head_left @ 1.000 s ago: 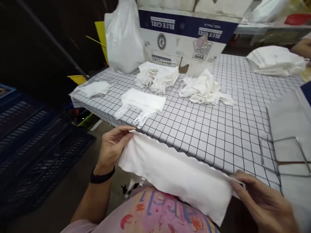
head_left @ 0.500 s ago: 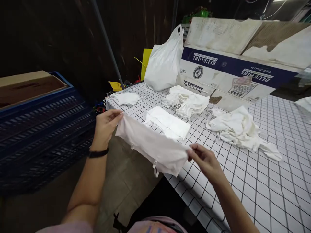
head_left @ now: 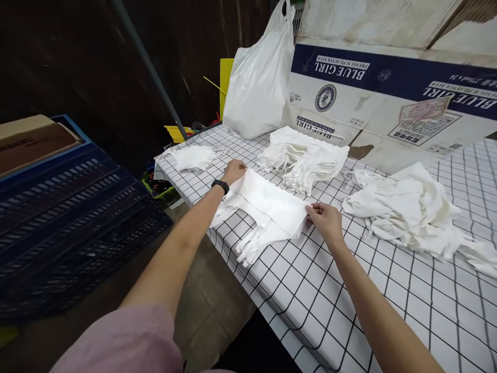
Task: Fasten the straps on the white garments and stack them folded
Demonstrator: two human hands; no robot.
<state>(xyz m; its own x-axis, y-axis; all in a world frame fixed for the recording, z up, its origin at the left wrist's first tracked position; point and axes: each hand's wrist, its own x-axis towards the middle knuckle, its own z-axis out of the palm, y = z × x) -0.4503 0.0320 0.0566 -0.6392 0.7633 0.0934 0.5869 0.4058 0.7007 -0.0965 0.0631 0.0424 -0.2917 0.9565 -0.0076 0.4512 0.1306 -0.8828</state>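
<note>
A white camisole top (head_left: 269,199) lies spread over a small pile of like tops on the checked tablecloth, its thin straps toward the table's near edge. My left hand (head_left: 235,171), with a black band on the wrist, pinches its far left corner. At the right corner, my right hand (head_left: 325,220) grips the same edge between thumb and fingers. Just behind stands a thick folded stack of white tops (head_left: 305,155). A crumpled heap of white garments (head_left: 411,207) lies to the right of my right hand, and a flat white piece (head_left: 194,157) rests at the far left.
A full white plastic bag (head_left: 258,83) and a large cardboard box (head_left: 349,98) stand along the table's back. Blue plastic crates (head_left: 73,223) are at the left, beyond the floor gap. The checked table (head_left: 295,290) has its near edge in front of me.
Both hands have moved forward, bringing the camisole top from the air near the table's edge down onto the small pile. Its corners are still held.
</note>
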